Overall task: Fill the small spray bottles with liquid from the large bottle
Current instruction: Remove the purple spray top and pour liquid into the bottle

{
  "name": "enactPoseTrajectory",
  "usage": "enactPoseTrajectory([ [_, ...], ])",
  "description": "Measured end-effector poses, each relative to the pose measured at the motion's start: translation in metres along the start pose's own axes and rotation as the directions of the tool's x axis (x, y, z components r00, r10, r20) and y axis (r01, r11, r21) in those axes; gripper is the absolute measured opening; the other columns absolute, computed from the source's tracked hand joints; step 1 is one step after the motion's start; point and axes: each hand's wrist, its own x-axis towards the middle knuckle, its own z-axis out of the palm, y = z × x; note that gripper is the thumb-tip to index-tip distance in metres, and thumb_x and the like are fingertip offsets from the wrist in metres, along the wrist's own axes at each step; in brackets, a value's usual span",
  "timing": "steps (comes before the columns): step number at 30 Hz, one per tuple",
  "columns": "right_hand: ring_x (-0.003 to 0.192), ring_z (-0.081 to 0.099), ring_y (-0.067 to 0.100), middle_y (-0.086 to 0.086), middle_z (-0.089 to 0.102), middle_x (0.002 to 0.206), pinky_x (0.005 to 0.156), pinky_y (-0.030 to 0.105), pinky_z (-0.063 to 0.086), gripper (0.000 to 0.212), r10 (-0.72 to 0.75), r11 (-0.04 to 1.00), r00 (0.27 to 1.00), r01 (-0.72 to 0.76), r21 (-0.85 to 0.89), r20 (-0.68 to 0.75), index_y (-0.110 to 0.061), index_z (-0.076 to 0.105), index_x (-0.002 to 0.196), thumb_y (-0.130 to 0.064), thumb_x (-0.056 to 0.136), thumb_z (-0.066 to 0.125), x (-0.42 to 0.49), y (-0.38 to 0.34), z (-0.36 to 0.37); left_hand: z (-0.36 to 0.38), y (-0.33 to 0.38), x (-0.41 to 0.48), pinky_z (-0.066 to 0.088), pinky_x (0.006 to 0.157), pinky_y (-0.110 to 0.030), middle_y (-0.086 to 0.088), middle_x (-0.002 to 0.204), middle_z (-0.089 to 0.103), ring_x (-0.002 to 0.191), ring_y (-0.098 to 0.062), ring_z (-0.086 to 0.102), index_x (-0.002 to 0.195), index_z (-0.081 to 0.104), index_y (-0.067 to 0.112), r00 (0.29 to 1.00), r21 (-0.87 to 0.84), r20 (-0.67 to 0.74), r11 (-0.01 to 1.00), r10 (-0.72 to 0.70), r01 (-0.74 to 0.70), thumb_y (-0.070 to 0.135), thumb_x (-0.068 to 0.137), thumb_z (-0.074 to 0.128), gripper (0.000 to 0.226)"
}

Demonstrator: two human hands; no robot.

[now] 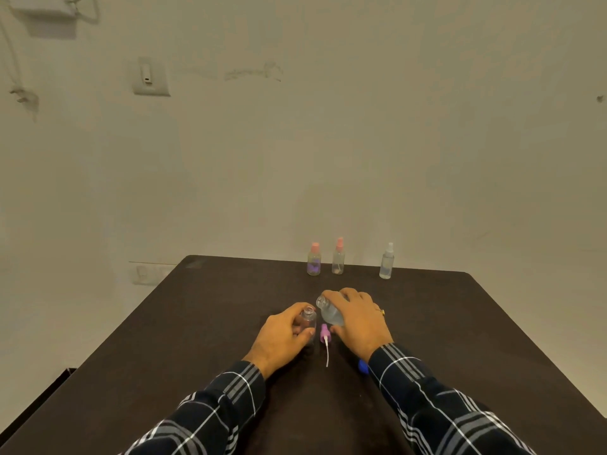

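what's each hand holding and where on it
Left hand grips the small bottle round its body; right hand holds the tilted large bottle by its body, neck free.

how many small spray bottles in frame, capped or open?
4. At the table's far edge: purple-tinted pink-topped bottle, clear pink-topped bottle, white-topped bottle apart to the right. The uncapped bottle stands gripped by the left hand. Sleeves may hide others.

A dark table (197,323) is standing against a pale, scuffed wall (361,126), where a switch plate (151,76) is sitting near a trailing cable (21,95).
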Motion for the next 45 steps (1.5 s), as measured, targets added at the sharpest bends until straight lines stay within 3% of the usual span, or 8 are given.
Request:
enactPoseTrajectory([
  [11,0.136,0.034,0.03,0.001,0.035,0.148,0.114,0.05,0.033,0.068,-0.016,0.999,0.999,0.017,-0.029,0.03,-0.044,0.03,0.147,-0.039,0.09,0.066,0.004,-0.004,0.003,-0.001,0.0,0.001,0.054,0.101,-0.03,0.011,0.123,0.067,0.103,-0.001,0.067,0.141,0.048,0.037,1.0,0.026,0.004,1.0,0.007,-0.007,0.028,0.095,0.068,0.051],
  [17,0.137,0.032,0.03,0.001,0.033,0.149,0.115,0.052,0.032,0.069,-0.014,0.999,0.999,0.017,-0.05,0.047,-0.045,0.028,0.147,-0.036,0.09,0.067,0.006,-0.005,0.001,-0.002,0.002,0.0,0.053,0.1,-0.03,0.019,0.109,0.063,0.1,-0.001,0.066,0.14,0.05,0.037,1.0,0.033,0.01,0.999,0.007,-0.008,0.028,0.095,0.067,0.049],
  [32,0.138,0.031,0.033,0.004,0.034,0.148,0.116,0.056,0.028,0.062,-0.043,0.994,0.998,0.047,-0.099,0.042,-0.045,0.031,0.146,-0.031,0.094,0.062,0.006,-0.012,-0.008,-0.003,0.006,-0.003,0.051,0.096,-0.024,0.016,0.111,0.063,0.096,-0.001,0.064,0.143,0.048,0.033,1.0,0.062,-0.007,0.998,0.022,-0.022,0.029,0.096,0.066,0.051],
  [37,0.138,0.031,0.034,0.005,0.035,0.149,0.115,0.057,0.028,0.063,-0.048,0.991,0.998,0.054,-0.125,0.051,-0.045,0.03,0.147,-0.03,0.094,0.061,0.007,-0.013,-0.011,-0.003,0.006,-0.002,0.052,0.102,-0.032,0.008,0.123,0.067,0.103,-0.004,0.065,0.145,0.046,0.033,1.0,0.08,-0.004,0.997,0.01,-0.01,0.03,0.096,0.066,0.053],
  [45,0.139,0.03,0.036,0.007,0.034,0.15,0.115,0.059,0.027,0.064,-0.05,0.989,0.997,0.058,-0.14,0.062,-0.044,0.03,0.147,-0.028,0.094,0.062,0.008,-0.015,-0.012,-0.003,0.007,-0.003,0.051,0.1,-0.027,0.008,0.122,0.068,0.103,-0.004,0.065,0.144,0.047,0.033,1.0,0.068,-0.011,0.998,0.01,-0.009,0.029,0.096,0.066,0.052],
])
